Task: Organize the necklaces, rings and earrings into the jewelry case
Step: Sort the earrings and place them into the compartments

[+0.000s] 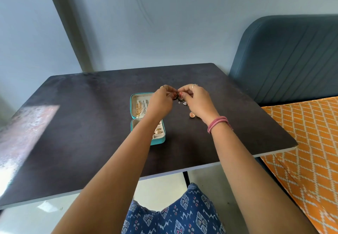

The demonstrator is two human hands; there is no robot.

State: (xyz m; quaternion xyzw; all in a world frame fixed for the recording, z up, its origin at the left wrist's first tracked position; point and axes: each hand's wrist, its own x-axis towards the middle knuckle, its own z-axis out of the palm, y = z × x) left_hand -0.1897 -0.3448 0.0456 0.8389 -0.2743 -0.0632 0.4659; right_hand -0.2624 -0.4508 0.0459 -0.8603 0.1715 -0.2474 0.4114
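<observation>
- Pale blue-grey wall (164, 23) ahead of me.
- Dark tabletop (82, 124), sunlight patch (23, 129) on its left.
- Blue ribbed bench back (292, 60) far right.
- Orange patterned cushion (301, 142) at my right.
- Pale floor (159, 189) beneath.

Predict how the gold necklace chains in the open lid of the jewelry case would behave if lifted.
The gold necklace chains look thin and bunched in loose folds, so they would probably hang limp and tangle easily. They seem light for their length. Lying side by side in the jewelry case, one might drag its neighbour along.

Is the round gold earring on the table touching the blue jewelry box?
Apart. The head view shows bare dark table between the round gold earring and the jewelry box.
</observation>
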